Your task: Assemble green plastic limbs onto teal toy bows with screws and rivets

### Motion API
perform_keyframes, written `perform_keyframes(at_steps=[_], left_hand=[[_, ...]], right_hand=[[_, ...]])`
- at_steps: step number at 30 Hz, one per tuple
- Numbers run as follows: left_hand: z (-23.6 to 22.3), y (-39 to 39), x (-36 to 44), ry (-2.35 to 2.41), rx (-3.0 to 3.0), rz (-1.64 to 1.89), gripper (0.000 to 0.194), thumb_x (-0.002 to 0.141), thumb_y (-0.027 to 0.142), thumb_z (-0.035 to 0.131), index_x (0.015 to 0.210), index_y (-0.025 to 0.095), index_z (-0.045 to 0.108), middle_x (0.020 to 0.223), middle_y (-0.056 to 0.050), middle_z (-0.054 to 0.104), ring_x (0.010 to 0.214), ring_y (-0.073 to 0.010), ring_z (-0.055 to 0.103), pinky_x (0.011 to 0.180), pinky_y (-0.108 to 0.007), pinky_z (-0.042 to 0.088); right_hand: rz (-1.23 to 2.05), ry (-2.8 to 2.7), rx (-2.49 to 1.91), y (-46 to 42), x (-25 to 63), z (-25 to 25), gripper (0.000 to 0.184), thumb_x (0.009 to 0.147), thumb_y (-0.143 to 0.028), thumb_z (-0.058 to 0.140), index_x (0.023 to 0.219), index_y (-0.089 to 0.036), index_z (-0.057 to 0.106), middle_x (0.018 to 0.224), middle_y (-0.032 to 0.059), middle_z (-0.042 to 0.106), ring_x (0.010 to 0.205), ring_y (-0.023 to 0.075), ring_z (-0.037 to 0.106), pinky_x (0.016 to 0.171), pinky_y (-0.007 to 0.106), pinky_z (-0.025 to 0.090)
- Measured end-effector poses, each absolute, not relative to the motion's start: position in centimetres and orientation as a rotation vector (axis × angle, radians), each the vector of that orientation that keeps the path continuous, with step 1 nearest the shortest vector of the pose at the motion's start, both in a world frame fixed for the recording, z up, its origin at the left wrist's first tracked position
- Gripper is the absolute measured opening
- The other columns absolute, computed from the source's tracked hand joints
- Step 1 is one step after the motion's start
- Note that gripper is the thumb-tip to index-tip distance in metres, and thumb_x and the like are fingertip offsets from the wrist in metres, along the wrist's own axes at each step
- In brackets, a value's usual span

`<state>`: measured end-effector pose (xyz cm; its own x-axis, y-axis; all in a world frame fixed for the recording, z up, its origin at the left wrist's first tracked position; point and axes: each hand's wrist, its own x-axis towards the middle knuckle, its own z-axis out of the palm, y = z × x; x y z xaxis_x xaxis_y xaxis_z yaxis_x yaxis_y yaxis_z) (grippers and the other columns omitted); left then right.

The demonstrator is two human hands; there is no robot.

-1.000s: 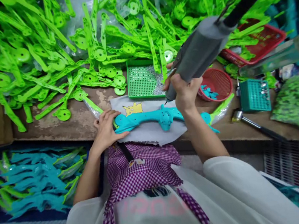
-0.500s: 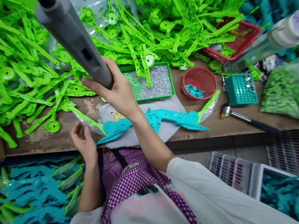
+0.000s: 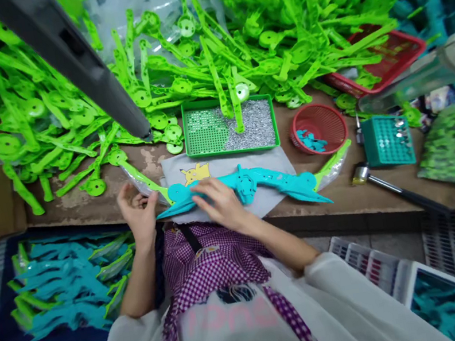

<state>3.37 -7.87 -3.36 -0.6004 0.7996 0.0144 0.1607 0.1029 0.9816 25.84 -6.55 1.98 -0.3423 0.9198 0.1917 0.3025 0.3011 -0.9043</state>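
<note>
A blue plastic toy bow (image 3: pixel 264 179) with green end arms lies across a grey cloth (image 3: pixel 226 165) at the table's front edge. Clear film covers part of each arm. My right hand (image 3: pixel 224 203) is over the bow's left half, fingers stretched out and a little apart. Beside the bow's left green arm (image 3: pixel 149 183), my left hand (image 3: pixel 139 214) has its fingers curled in towards the thumb; what they hold, if anything, is hidden. A grey electric screwdriver (image 3: pixel 77 56) hangs tilted above the table, free of both hands.
Behind lies a heap of green parts (image 3: pixel 293 19). A green tray (image 3: pixel 204 133) of small metal pieces, a red basket (image 3: pixel 318 126), a teal box (image 3: pixel 385 138) and a hammer (image 3: pixel 396 189) are on the table. Several finished-looking bows (image 3: pixel 67 284) are stacked at lower left.
My right hand has let go of the electric screwdriver and come down onto the bow. The screwdriver has swung up and left. My left hand has moved closer to the left green arm.
</note>
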Motion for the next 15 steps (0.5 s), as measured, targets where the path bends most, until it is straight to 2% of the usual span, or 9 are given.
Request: perform_keyframes(at_steps=[1,3,5,6,9,11,15], left_hand=[[-3.2,-8.1,3.5,1.808,0.876,1.571,0.088,0.058,0.049,0.095,0.131,0.023,0.053,0.139,-0.014,0.059,0.096,-0.0169,0.068,0.086,-0.029,0.057],[-2.8,-8.6,3.8,1.719,0.739,1.631,0.086,0.058,0.047,0.096,0.13,0.024,0.056,0.132,-0.012,0.064,0.102,-0.0189,0.069,0.092,-0.03,0.056],[-2.1,-9.4,4.1,1.633,0.605,1.669,0.077,0.061,0.047,0.094,0.126,0.023,0.061,0.125,-0.011,0.069,0.109,-0.0208,0.069,0.097,-0.031,0.054],[-1.7,-9.8,4.2,1.592,0.542,1.682,0.071,0.063,0.047,0.093,0.122,0.022,0.064,0.121,-0.01,0.07,0.11,-0.0209,0.069,0.098,-0.03,0.054],[-0.3,-10.8,4.3,1.447,0.357,1.697,0.051,0.069,0.048,0.09,0.106,0.019,0.071,0.112,-0.007,0.074,0.106,-0.0183,0.07,0.096,-0.027,0.055],[0.7,-10.9,4.2,1.335,0.241,1.692,0.042,0.077,0.054,0.083,0.099,0.019,0.071,0.104,-0.005,0.076,0.099,-0.0168,0.072,0.092,-0.026,0.057],[2.8,-9.3,4.0,1.146,0.105,1.643,0.044,0.095,0.061,0.058,0.096,0.018,0.07,0.093,-0.006,0.076,0.088,-0.0193,0.074,0.084,-0.032,0.06]], right_hand=[[1.193,-1.791,-1.092,-8.3,26.2,1.4,0.028,0.099,-0.043,0.054,0.101,-0.02,0.07,0.099,0.0092,0.072,0.095,0.0209,0.068,0.091,0.042,0.057],[1.629,-1.575,-1.112,-11.2,26.5,0.5,0.03,0.096,-0.049,0.059,0.097,-0.02,0.069,0.084,0.0047,0.071,0.075,0.0164,0.066,0.071,0.034,0.059],[2.054,-1.174,-1.121,-12.9,26.3,0.0,0.04,0.089,-0.058,0.066,0.103,-0.021,0.065,0.079,0.0019,0.07,0.068,0.0148,0.066,0.052,0.026,0.054],[2.195,-0.965,-1.108,-13.2,26.0,-0.1,0.046,0.085,-0.062,0.068,0.106,-0.021,0.064,0.082,0.0022,0.071,0.07,0.0153,0.068,0.048,0.023,0.053],[2.329,-0.564,-1.043,-12.7,24.6,0.0,0.055,0.076,-0.066,0.075,0.105,-0.02,0.065,0.097,0.0061,0.076,0.081,0.017,0.073,0.054,0.023,0.059],[2.312,-0.446,-1.007,-11.8,23.4,0.4,0.054,0.072,-0.064,0.079,0.1,-0.019,0.069,0.097,0.0068,0.078,0.079,0.0167,0.075,0.061,0.024,0.061],[2.279,-0.301,-0.952,-10.5,21.8,1.1,0.045,0.069,-0.051,0.087,0.095,-0.018,0.072,0.089,0.0046,0.08,0.075,0.018,0.076,0.064,0.027,0.064]])
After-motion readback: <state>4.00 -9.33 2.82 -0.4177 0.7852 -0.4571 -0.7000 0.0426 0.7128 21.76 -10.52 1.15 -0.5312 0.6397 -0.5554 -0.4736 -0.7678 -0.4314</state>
